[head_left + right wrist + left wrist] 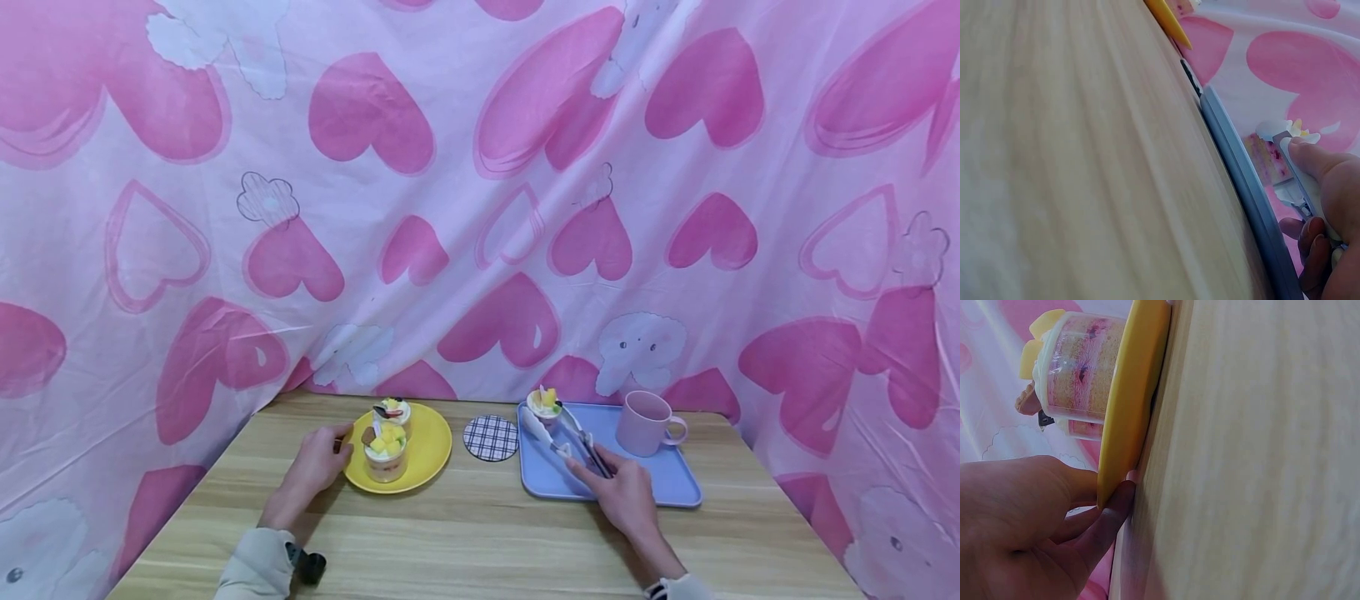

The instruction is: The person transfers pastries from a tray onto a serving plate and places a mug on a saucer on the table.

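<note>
The left hand (315,462) pinched the yellow plate (432,446), which bore 2 cake cups (386,467); the right hand (624,493) gripped tongs (537,427) around a 3rd cup (544,408) (on the blue tray (542,478)): apparently 2 placed, 1 left.

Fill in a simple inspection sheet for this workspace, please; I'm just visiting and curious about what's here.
Surface: wood-grain table.
Job's things: yellow plate bearing two dessert cups; third dessert cup on a blue tray; tongs with their tips either side of that third cup, firm contact hard to tell.
Clutter: pink mug upright on the tray; checked coaster between plate and tray.
Grips: left grip pinches the plate's rim; right grip holds the tongs.
Cables: nothing seen.
Surroundings: heart-print cloth behind the table and along its sides.
</note>
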Demonstrator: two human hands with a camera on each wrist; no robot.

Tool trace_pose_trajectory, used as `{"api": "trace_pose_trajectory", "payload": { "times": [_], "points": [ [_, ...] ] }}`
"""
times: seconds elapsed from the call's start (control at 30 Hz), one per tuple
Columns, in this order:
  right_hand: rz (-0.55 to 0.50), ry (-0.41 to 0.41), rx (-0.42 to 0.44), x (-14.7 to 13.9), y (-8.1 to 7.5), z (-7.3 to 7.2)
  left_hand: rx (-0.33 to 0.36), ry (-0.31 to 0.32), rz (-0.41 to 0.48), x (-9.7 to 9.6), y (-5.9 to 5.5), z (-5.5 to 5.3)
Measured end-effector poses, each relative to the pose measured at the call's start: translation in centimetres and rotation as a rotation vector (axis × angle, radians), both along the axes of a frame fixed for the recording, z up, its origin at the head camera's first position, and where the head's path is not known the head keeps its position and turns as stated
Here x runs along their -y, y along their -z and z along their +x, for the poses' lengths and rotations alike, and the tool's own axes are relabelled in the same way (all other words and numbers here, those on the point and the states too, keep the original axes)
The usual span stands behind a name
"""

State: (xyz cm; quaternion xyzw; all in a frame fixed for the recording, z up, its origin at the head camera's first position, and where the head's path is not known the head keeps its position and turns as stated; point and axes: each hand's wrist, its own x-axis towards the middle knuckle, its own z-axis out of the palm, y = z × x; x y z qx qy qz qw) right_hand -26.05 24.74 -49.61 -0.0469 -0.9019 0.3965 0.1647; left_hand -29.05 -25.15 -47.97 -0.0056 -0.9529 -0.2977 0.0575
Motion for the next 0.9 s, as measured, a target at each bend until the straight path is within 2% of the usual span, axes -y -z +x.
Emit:
{"api": "trace_pose_trajectory", "payload": {
  "times": [0.23,0.9],
  "points": [
    [0.005,-0.011,0.009,0.8,-0.1,0.3,-0.010,0.004,-0.009,0.0,0.0,0.1],
    [-0.018,-0.043,-0.047,2.5,-0.2,0.5,-0.016,0.007,-0.014,0.0,0.1,0.0]
  ]
}}
